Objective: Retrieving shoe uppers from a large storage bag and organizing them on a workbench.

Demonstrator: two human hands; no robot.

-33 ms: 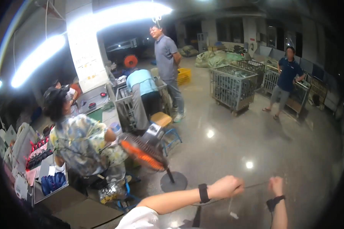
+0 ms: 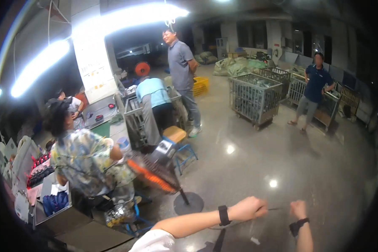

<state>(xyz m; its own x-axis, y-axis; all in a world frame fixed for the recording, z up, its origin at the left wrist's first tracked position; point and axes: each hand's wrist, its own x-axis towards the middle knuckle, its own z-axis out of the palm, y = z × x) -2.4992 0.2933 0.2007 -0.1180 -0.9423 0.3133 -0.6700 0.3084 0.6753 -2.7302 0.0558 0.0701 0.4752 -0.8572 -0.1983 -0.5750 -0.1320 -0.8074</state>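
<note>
My left hand (image 2: 248, 208) is closed in a fist, with a dark band (image 2: 224, 215) around its wrist. A thin dark cord (image 2: 274, 208) stretches out from it toward my right hand (image 2: 298, 209). That hand is closed too, with its fingers curled around the cord's other end, and it wears a similar band (image 2: 299, 226). The two fists are held apart at about the same height, above the floor. Another thin line of cord (image 2: 239, 223) shows below the left wrist. What the cord belongs to cannot be made out.
A standing fan (image 2: 155, 170) with an orange rim is to my left, near a wooden-topped stool (image 2: 174, 133). A person in a patterned shirt (image 2: 82, 159) sits at a bench. Wheeled metal cages (image 2: 256, 98) stand farther off, beside a person in dark blue (image 2: 316, 86).
My right hand has come slightly down and to the left, so the fists are a little closer together. Less of the cord between them shows. The whole view has shifted slightly.
</note>
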